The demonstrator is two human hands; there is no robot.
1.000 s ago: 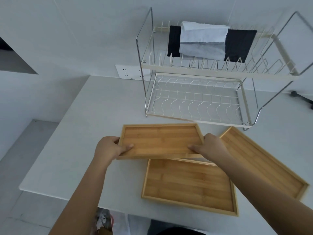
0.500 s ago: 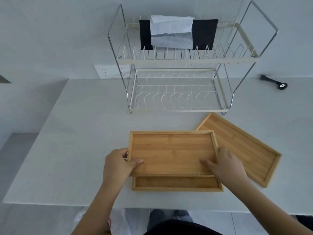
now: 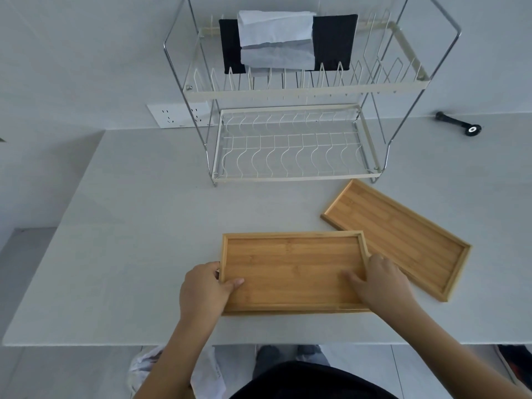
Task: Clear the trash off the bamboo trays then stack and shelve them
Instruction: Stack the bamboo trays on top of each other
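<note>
Gripping the top tray (image 3: 293,269) near the table's (image 3: 129,240) front edge | our left hand (image 3: 205,289) and right hand (image 3: 384,283) clasping its ends, thumbs inside | second tray (image 3: 403,237) lying alongside, rightward | visible trays: two.

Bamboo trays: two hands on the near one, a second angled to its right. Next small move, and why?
Probably lift the held tray, gripped by left hand and right hand, onto the angled tray. Both look free of trash, and the rack shelf is unfilled.
</note>
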